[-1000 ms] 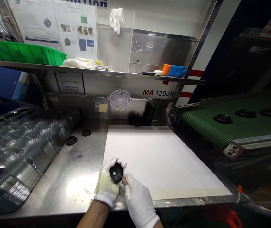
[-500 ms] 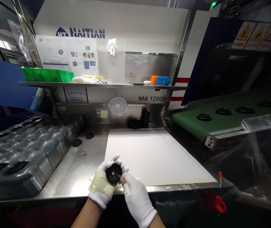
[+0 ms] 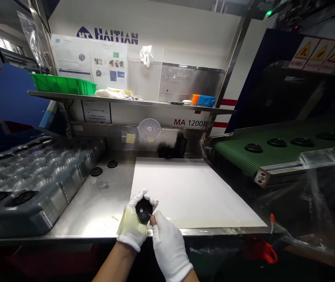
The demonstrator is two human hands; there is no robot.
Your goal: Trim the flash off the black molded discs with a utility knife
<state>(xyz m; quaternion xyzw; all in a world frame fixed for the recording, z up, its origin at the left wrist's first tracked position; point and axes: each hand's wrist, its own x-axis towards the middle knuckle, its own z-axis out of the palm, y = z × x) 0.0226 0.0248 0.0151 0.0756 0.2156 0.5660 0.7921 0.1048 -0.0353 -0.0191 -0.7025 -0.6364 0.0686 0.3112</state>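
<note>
Both of my hands wear white gloves and meet at the front edge of the steel bench [image 3: 103, 207]. My left hand [image 3: 134, 225] is closed around a round black plastic disc [image 3: 143, 210], tilted on edge. My right hand [image 3: 167, 244] pinches a small thin tool I cannot make out, its tip against the disc's face. A white sheet [image 3: 191, 188] lies on the bench just beyond my hands.
Two loose black discs [image 3: 96, 171] lie on the steel at the left rear. A clear blister tray stack [image 3: 29, 176] holding discs fills the left. A green conveyor [image 3: 273, 152] with several discs runs at the right. A shelf above carries a green bin [image 3: 63, 84].
The disc has turned from face-up to tilted on edge in my left hand. My view has lifted and drawn back, so the hands sit at the bench's front edge.
</note>
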